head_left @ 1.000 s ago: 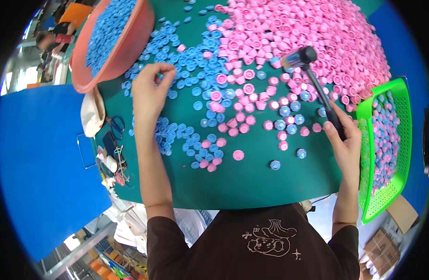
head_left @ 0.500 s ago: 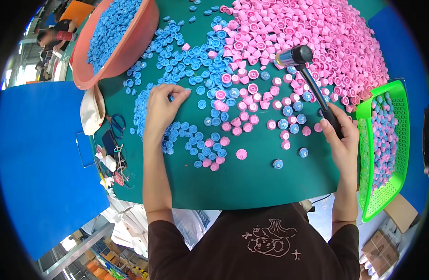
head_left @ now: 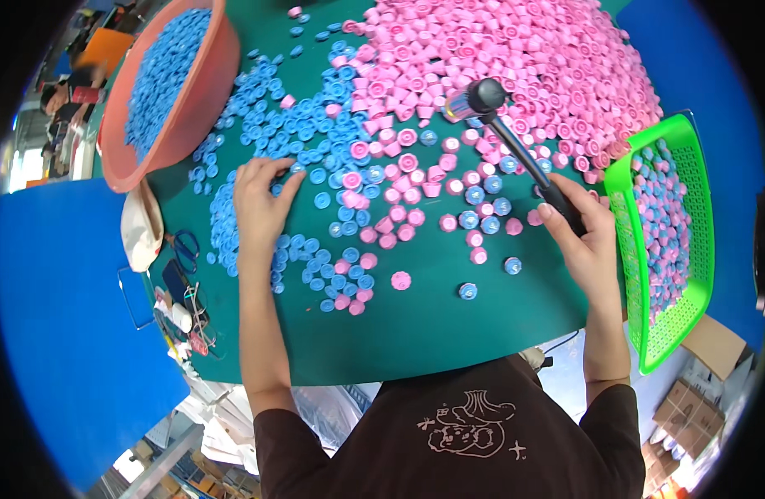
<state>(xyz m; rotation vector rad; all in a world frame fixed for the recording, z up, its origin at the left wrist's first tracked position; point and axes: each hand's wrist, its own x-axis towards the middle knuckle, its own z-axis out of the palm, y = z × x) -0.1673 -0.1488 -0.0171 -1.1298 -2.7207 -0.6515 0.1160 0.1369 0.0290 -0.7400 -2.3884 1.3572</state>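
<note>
My right hand (head_left: 584,237) is wrapped around the black handle of a hammer (head_left: 515,143). The hammer's head, black at one end and shiny at the other, hangs over the edge of the pink pieces (head_left: 515,58). Among the small round blue caps (head_left: 303,125) is my left hand (head_left: 262,204), its thumb and forefinger brought close together on a blue cap (head_left: 297,168); its other fingers are curled. Between the hands, loose pink cup-shaped pieces and several pink pieces topped with blue (head_left: 467,291) lie on the green tabletop (head_left: 432,341).
An orange-pink basin (head_left: 224,62) of blue caps stands at the far left. At the right, a green basket (head_left: 648,353) contains joined pink-and-blue pieces. Blue-handled scissors (head_left: 183,249) and a phone (head_left: 176,281) lie by the left edge. Another person (head_left: 62,100) sits far left.
The view has shifted, so the table things appear further left. My left thumb and forefinger have drawn back toward the hand's blue heap. The hammer stays raised in my right hand.
</note>
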